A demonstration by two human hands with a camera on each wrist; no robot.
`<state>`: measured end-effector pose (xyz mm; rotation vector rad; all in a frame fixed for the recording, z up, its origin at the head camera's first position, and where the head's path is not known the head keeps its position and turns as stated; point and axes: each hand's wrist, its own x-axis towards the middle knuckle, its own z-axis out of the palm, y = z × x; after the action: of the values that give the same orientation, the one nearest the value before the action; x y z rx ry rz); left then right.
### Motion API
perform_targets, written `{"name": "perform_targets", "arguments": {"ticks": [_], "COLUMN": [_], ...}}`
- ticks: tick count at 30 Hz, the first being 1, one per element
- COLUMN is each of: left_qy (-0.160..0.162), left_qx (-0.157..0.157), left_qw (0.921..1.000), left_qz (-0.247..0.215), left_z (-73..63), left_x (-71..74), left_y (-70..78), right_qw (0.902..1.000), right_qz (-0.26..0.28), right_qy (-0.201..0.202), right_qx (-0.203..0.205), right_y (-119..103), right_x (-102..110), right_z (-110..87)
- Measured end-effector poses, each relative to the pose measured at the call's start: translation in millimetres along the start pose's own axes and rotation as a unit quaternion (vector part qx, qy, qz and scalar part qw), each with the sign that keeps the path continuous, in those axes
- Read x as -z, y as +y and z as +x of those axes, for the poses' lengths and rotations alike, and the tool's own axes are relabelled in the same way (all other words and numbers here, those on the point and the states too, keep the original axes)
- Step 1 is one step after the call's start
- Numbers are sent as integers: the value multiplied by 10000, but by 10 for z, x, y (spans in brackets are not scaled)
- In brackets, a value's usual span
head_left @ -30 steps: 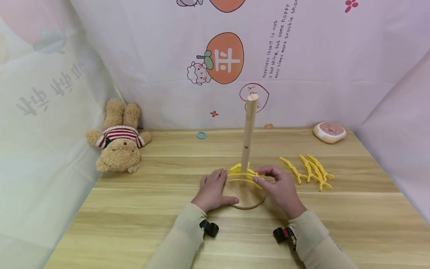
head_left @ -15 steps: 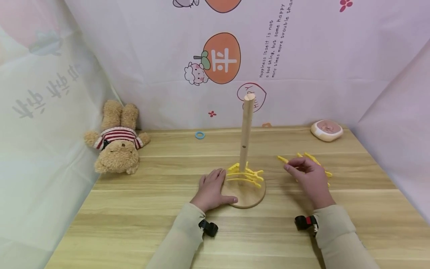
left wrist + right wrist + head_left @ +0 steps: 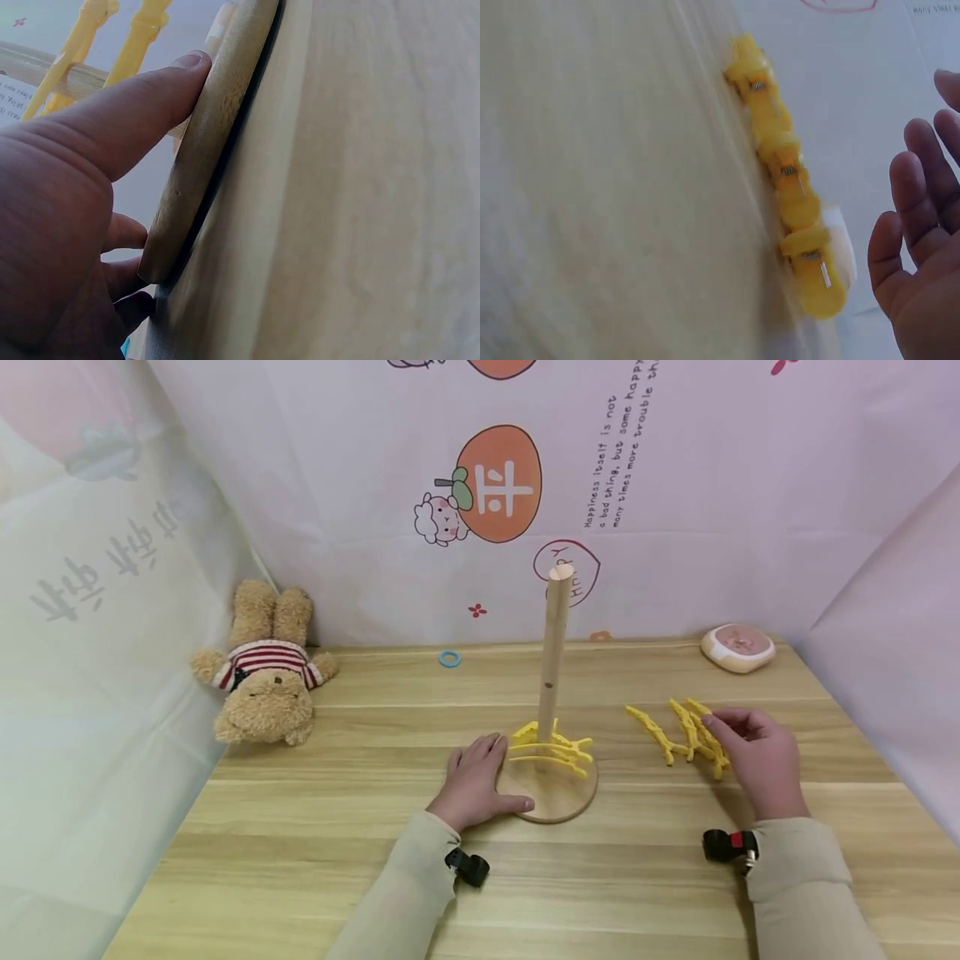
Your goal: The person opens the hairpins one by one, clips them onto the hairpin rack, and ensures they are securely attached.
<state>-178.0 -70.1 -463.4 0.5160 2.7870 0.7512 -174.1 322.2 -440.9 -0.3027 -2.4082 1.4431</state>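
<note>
Yellow plastic clips [image 3: 654, 732], head view: some loose toward the right edge of the wood-grain tabletop [image 3: 555, 893], partly hidden by the right hand [image 3: 765, 764]; others crowd the foot of a pale wooden post [image 3: 553, 652].
Left hand [image 3: 472, 781], head view: at the left edge of the round wooden base [image 3: 557, 797], thumb spread wide.
Base, left wrist view: thumb on top, fingertips at rim; upper end cut off.
Fingers, right wrist view: loosely bent, holding nothing visible, apart from three blurred clips.
</note>
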Motion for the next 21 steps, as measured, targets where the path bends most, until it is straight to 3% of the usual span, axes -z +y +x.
{"name": "perform_targets", "arguments": {"ticks": [11,17,21], "left_qy": [-50,-31,-33], "left_qx": [28,6,-5], "left_qw": [10000,10000,10000], "left_qz": [-10,-8,-42], "left_z": [-19,-8,-2], "left_x": [31,17,14], "left_y": [17,8,1], "right_qw": [9968,9884,9890], "right_qz": [137,362,158], "right_qy": [89,409,416], "right_qx": [-787,-1414,-1413], "right_y": [179,318,408], "right_x": [121,201,283], "right_z": [54,100,106]}}
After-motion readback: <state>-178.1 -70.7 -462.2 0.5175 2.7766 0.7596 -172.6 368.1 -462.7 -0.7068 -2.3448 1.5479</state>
